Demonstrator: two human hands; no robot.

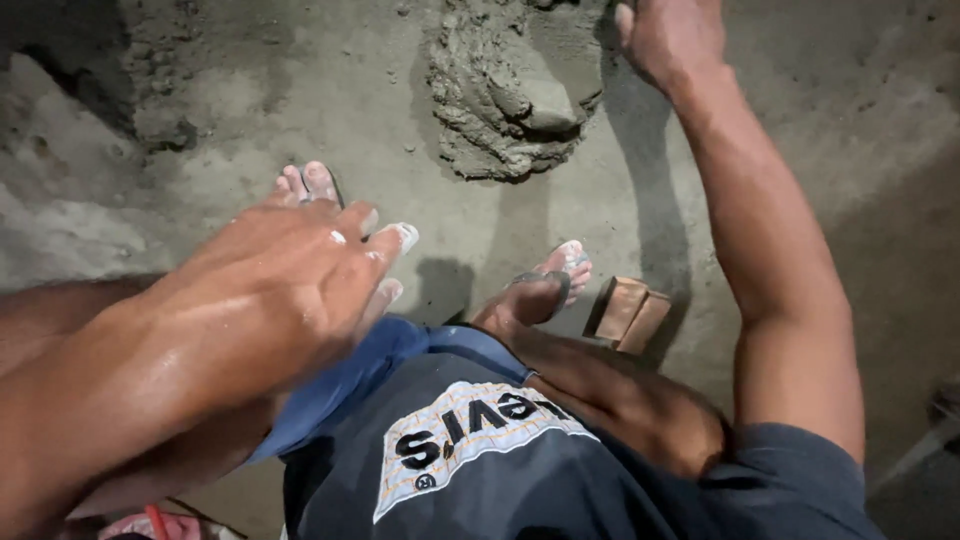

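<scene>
My right hand [668, 35], empty as far as I can see, reaches forward just beside the heap of wet grey mortar [515, 90] on the floor ahead, while my left hand [300, 280], fingers spread and empty, hangs well back over my knee.

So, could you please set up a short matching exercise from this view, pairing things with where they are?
Things:
1. right hand
2. left hand
3. brick piece
4. mortar pile

Places:
A. on the floor beside the right foot
B. top middle of the floor
C. reaching out beside the mortar
D. raised near the camera, fingers spread

Pairs: 1-C, 2-D, 3-A, 4-B
</scene>
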